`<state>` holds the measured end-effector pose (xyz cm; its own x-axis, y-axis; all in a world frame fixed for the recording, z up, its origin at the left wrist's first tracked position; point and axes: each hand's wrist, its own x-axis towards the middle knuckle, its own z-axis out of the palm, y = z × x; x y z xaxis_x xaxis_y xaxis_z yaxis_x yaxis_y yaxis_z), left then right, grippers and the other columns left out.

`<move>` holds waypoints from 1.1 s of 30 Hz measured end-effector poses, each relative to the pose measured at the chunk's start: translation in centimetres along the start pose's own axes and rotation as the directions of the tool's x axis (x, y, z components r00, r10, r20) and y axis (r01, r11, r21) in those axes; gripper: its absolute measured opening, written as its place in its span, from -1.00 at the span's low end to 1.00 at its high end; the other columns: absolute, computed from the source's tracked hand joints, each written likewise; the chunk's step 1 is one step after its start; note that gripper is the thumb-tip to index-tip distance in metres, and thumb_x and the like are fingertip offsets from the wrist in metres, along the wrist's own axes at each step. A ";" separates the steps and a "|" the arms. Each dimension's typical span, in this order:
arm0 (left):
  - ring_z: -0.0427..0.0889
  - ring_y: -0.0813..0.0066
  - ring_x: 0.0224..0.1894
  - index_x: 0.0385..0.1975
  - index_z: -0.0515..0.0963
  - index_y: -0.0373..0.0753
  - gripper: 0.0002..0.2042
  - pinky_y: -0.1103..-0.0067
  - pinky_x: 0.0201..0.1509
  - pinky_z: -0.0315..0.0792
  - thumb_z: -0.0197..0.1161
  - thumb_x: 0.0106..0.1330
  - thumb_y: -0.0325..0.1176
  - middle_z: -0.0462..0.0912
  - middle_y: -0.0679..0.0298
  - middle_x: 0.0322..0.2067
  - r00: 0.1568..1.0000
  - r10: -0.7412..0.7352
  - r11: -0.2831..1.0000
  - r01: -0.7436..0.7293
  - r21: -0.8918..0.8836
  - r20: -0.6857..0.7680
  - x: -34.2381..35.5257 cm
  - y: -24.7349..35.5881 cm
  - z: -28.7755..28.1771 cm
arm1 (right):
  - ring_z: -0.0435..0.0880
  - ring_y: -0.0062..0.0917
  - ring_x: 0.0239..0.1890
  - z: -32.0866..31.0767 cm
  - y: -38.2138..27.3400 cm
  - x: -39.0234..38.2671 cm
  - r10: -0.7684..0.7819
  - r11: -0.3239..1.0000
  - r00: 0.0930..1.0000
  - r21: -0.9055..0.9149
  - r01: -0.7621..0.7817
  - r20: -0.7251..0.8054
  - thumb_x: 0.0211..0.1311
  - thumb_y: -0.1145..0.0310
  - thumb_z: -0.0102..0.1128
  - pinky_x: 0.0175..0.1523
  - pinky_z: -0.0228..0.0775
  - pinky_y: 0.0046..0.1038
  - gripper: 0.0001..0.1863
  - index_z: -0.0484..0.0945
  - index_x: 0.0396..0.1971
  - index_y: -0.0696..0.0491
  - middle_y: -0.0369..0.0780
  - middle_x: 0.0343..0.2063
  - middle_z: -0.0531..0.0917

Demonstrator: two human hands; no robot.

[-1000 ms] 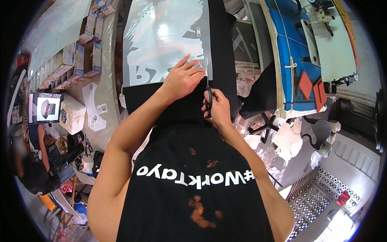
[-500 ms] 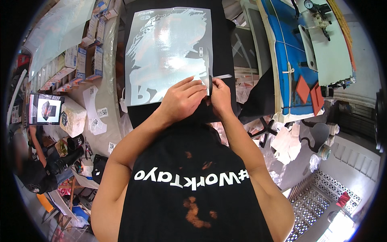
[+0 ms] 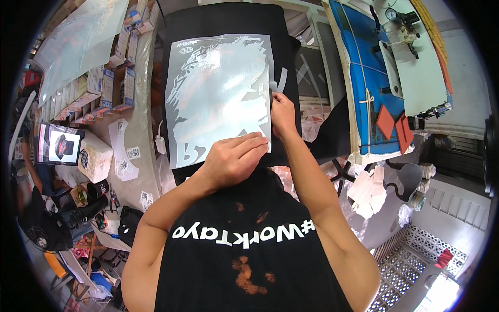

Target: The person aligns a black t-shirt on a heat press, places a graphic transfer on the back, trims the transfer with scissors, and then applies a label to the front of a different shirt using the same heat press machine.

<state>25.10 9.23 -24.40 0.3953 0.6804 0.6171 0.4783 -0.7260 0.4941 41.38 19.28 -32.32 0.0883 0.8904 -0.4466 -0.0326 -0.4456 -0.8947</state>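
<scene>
A large shiny translucent film sheet (image 3: 218,99), with a pale brush-stroke print, lies over black cloth (image 3: 223,18) in front of me. My left hand (image 3: 236,158) is at the sheet's lower right corner, fingers together and closed on its edge. My right hand (image 3: 283,114) is closed at the right edge, higher up, around what look like black-handled scissors (image 3: 271,96), mostly hidden by the hand. A thin blade-like line runs upward from there along the edge. Just above that hand, a narrow curled film strip (image 3: 281,80) stands out to the right.
Left, a side table (image 3: 138,104) carries open cardboard boxes (image 3: 122,88), a white block (image 3: 95,158) and a lit screen (image 3: 60,143). Right stands a blue-topped machine (image 3: 358,52) with red pads (image 3: 385,122) and a pressure gauge (image 3: 391,14). A person (image 3: 39,218) is at the far left.
The sheet has shifted down toward me, and more black cloth shows above it. My left hand has moved down to the corner, apart from my right hand. The strip now points upward.
</scene>
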 end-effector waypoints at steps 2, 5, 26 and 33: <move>0.74 0.27 -0.15 -0.38 0.60 -0.33 -0.84 0.47 -0.21 0.66 0.30 0.00 -0.60 0.70 0.17 -0.25 1.000 -0.001 1.000 0.002 -0.001 0.007 0.1 0.5 -0.4 | 0.62 -0.62 -0.37 -0.2 -0.4 0.2 0.033 0.999 0.999 -0.023 -0.033 0.012 0.33 0.40 0.11 -0.30 0.44 -0.57 -0.76 0.59 -0.17 0.27 -0.18 -0.33 0.68; 0.74 0.28 -0.16 -0.37 0.59 -0.33 -0.84 0.48 -0.22 0.65 0.30 0.00 -0.60 0.70 0.18 -0.24 1.000 -0.012 1.000 0.012 -0.003 0.010 0.0 0.8 -0.8 | 0.61 -0.62 -0.40 -0.2 -1.0 0.3 0.060 0.997 0.998 -0.042 -0.058 0.031 0.33 0.39 0.12 -0.32 0.44 -0.57 -0.77 0.59 -0.19 0.26 -0.19 -0.37 0.68; 0.72 0.35 -0.12 -0.37 0.57 -0.30 -0.83 0.50 -0.19 0.64 0.32 0.01 -0.53 0.69 0.21 -0.21 0.995 -0.010 1.000 0.012 -0.020 0.102 -1.2 2.1 -2.0 | 0.48 -0.68 -0.65 -1.7 -2.2 2.3 0.071 0.994 0.993 -0.089 -0.063 0.096 0.32 0.26 0.25 -0.69 0.17 -0.62 -0.71 0.55 -0.15 0.18 -0.33 -0.57 0.51; 0.62 0.19 0.03 -0.18 0.56 -0.31 -0.70 0.20 0.15 0.46 0.39 0.11 -0.37 0.64 0.13 -0.09 0.944 -0.196 0.972 0.223 -0.077 0.266 -2.3 2.7 -3.0 | 0.48 -0.68 -0.63 -0.8 -3.8 5.2 0.039 0.996 0.992 -0.081 -0.030 0.120 0.32 0.27 0.25 -0.66 0.15 -0.62 -0.74 0.54 -0.22 0.18 -0.33 -0.57 0.51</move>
<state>23.08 5.40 -22.64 0.4885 0.8107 0.3226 0.4928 -0.5614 0.6648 42.80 25.53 -31.25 -0.0328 0.8770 -0.4794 0.0450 -0.4779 -0.8772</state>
